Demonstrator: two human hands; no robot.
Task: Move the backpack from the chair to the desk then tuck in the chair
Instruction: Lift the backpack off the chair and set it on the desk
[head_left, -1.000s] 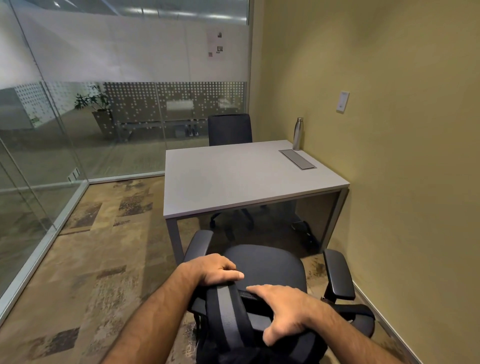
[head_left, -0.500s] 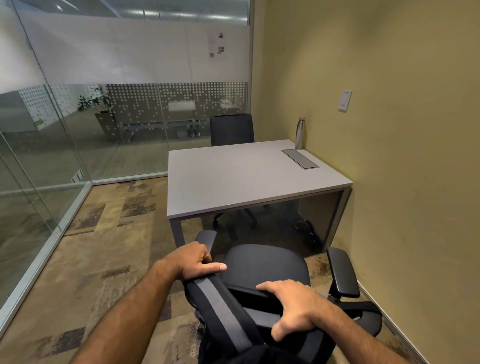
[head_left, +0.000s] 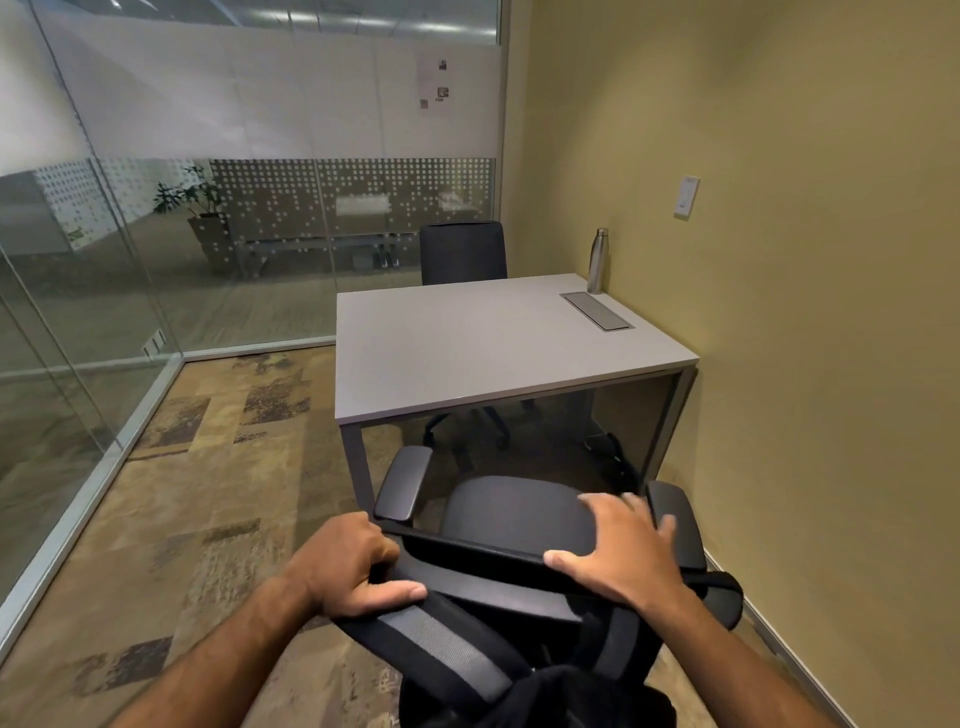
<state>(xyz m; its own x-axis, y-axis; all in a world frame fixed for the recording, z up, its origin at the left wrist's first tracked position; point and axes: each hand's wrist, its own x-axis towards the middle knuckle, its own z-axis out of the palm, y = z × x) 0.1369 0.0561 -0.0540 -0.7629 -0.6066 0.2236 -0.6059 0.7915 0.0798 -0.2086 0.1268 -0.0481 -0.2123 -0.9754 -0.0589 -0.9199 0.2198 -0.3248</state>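
Observation:
The black backpack (head_left: 524, 691) hangs behind the backrest (head_left: 467, 545) of the near black office chair, its grey mesh straps running up over the backrest's top. My left hand (head_left: 348, 566) is closed around the top of the left strap (head_left: 441, 639) at the backrest's left corner. My right hand (head_left: 618, 551) lies palm down on the backrest's top edge, fingers spread toward the seat (head_left: 514, 509); the right strap passes under its wrist. The grey desk (head_left: 467, 353) stands just beyond the chair.
A steel bottle (head_left: 597, 260) and a metal cable cover (head_left: 597, 310) sit at the desk's far right. A second black chair (head_left: 462, 252) stands behind the desk. A yellow wall (head_left: 805, 364) runs close on the right and a glass partition (head_left: 104, 312) on the left.
My left hand has pulled the left strap out to the left, away from the middle of the backrest. My right hand has slid forward over the backrest's top edge.

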